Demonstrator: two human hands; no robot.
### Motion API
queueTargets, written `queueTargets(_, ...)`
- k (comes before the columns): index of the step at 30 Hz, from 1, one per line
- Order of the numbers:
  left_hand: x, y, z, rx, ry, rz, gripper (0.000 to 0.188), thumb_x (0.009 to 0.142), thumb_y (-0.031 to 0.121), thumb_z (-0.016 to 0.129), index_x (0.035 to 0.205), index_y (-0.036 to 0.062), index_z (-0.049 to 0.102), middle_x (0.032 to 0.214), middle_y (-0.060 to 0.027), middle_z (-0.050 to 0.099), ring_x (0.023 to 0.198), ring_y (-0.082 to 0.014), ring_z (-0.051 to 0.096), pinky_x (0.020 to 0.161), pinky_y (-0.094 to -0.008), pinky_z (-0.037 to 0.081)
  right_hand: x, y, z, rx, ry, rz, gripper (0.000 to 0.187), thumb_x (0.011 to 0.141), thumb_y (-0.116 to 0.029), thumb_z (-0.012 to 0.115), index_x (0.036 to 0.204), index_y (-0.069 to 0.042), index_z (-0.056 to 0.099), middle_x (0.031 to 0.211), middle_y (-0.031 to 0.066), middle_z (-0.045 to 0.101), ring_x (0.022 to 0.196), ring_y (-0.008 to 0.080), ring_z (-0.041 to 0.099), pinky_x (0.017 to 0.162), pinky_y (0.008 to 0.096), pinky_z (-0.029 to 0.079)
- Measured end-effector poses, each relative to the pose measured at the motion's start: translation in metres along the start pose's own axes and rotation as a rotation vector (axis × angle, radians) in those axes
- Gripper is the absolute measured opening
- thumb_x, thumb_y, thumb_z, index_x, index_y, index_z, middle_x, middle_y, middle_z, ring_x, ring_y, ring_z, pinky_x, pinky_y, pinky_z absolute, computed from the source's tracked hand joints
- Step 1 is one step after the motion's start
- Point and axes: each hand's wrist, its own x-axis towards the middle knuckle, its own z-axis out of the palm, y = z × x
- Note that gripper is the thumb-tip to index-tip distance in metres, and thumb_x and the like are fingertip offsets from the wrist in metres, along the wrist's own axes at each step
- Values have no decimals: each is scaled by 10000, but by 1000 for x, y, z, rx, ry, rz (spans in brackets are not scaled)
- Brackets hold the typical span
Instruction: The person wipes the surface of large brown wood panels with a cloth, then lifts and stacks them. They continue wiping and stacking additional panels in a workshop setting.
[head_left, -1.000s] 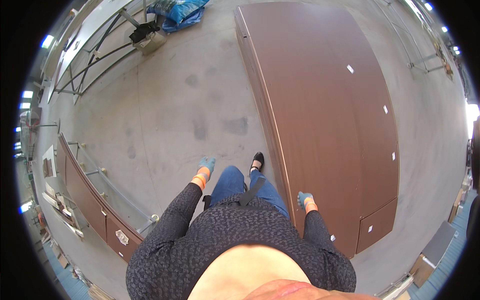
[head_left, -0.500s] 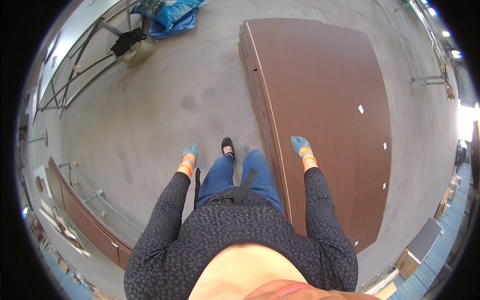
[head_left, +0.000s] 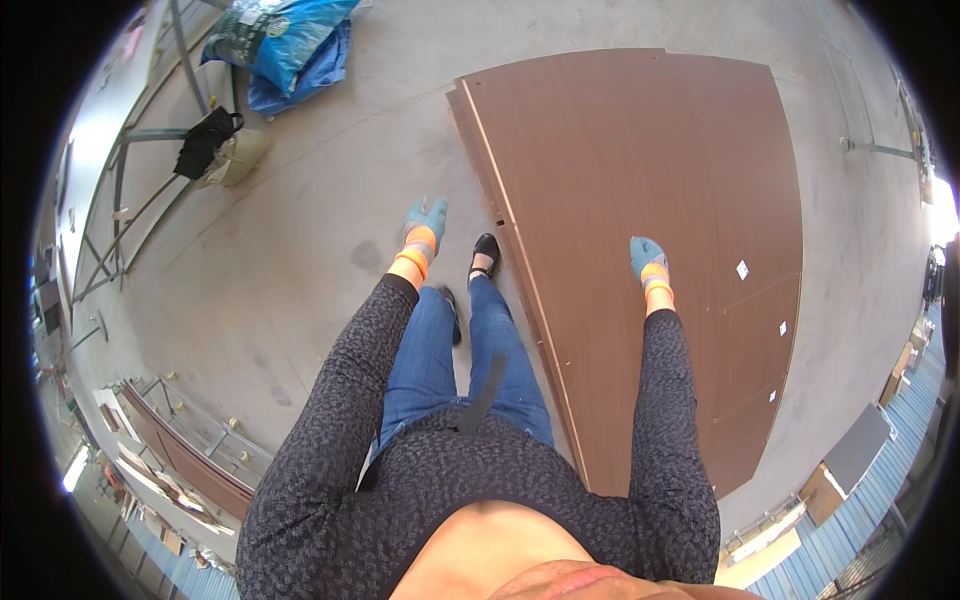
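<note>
My left hand [head_left: 425,222], in a blue-grey and orange glove, is held out over the grey floor in front of my legs. Its fingers are apart, and nothing is in it. Over a stack of large brown panels [head_left: 610,190] is my right hand [head_left: 648,256], gloved the same way. Its fingers look curled together with nothing visible in them; whether it touches the top panel I cannot tell. Small white labels [head_left: 742,270] lie along the right part of that panel. The stack stands close by my right leg.
A blue plastic sack [head_left: 280,45] lies on the floor at the far left. Nearby are a metal frame [head_left: 115,230], a pale bucket [head_left: 238,158] and a black cloth-like item [head_left: 208,142]. More brown panels [head_left: 195,455] lean on a rack at the lower left.
I have stepped forward along the panel stack. My left hand has swung forward and right; my right hand has moved forward and further over the panels.
</note>
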Motion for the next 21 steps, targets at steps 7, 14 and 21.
queueTargets(7,68,71,79,-39,69,-124,943,918,508,717,1594,-35,346,1562,-297,476,1458,-381,480,1185,-414,397,161,-65,-30,-207,381,-212,429,950,-393,669,1178,-38,744,1198,207,739,1151,390,696,993,448,549)
queueTargets(14,126,78,153,-36,96,-33,1057,945,535,705,1603,-115,192,1600,-351,376,1492,-416,410,1222,-416,341,331,-73,-80,-378,598,-255,636,986,-472,626,1365,38,633,1435,258,609,1362,399,563,1171,464,427)
queueTargets(21,136,68,161,-206,51,88,869,1023,313,667,1598,-115,176,1556,-299,447,1441,-347,469,1197,-382,362,426,-102,-79,-286,644,-60,843,977,-661,519,1460,30,551,1507,273,544,1421,419,501,1188,471,402)
